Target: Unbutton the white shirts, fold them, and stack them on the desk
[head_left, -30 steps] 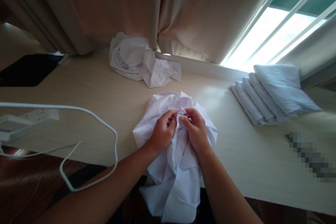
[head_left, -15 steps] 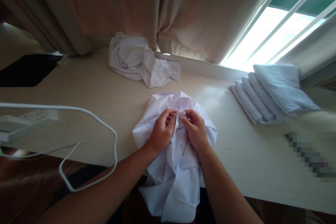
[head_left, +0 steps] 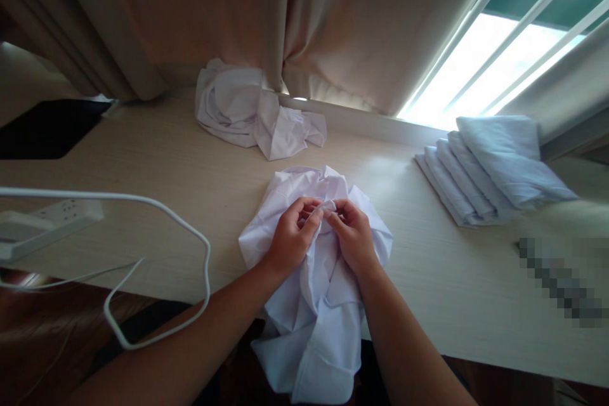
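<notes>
pale desk bears white cloth left of the fabric stack; left hand and right hand, nearly closed, pinch the cloth. pixelated object before the stack is unreadable.

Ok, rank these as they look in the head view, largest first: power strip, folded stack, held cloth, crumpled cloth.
1. Held cloth, clearly
2. Folded stack
3. Crumpled cloth
4. Power strip, cut off by the picture's left edge
</notes>
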`<state>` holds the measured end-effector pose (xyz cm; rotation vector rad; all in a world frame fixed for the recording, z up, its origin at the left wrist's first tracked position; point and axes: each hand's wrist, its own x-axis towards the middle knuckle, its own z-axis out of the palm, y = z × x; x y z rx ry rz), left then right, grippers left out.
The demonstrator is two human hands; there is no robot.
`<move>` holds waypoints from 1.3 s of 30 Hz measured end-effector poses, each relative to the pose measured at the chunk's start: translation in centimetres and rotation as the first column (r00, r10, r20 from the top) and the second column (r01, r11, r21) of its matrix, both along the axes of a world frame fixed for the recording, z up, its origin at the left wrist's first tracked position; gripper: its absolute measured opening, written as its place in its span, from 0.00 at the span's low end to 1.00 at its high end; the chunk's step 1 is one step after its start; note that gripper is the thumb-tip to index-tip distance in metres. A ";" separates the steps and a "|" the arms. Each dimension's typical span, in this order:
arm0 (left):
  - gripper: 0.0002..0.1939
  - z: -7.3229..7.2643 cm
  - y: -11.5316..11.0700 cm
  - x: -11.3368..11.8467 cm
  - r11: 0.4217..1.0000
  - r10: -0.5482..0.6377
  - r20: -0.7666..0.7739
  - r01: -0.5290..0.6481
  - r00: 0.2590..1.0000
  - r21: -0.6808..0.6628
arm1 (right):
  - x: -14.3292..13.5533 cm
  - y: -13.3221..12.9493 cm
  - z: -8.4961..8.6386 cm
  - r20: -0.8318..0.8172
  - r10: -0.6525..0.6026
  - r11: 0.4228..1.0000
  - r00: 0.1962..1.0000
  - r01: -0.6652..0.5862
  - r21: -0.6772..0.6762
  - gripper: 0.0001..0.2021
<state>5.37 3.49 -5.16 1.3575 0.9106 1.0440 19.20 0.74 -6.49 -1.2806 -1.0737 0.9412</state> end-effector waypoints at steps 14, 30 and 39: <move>0.07 -0.7 0.2 -0.1 0.999 0.035 0.014 -0.035 0.999 -0.003 | -0.2 0.0 -0.4 0.037 -0.021 1.000 0.999 0.021 -0.001 0.10; 0.05 -1.1 0.2 0.0 1.000 0.016 0.027 -0.016 1.000 0.007 | -0.2 0.1 -0.5 0.038 -0.038 0.999 0.999 0.037 0.011 0.09; 0.05 -0.9 0.2 -0.1 1.000 0.018 0.008 -0.018 1.000 0.010 | -0.2 0.0 -0.7 0.032 -0.056 0.998 0.998 0.056 0.010 0.08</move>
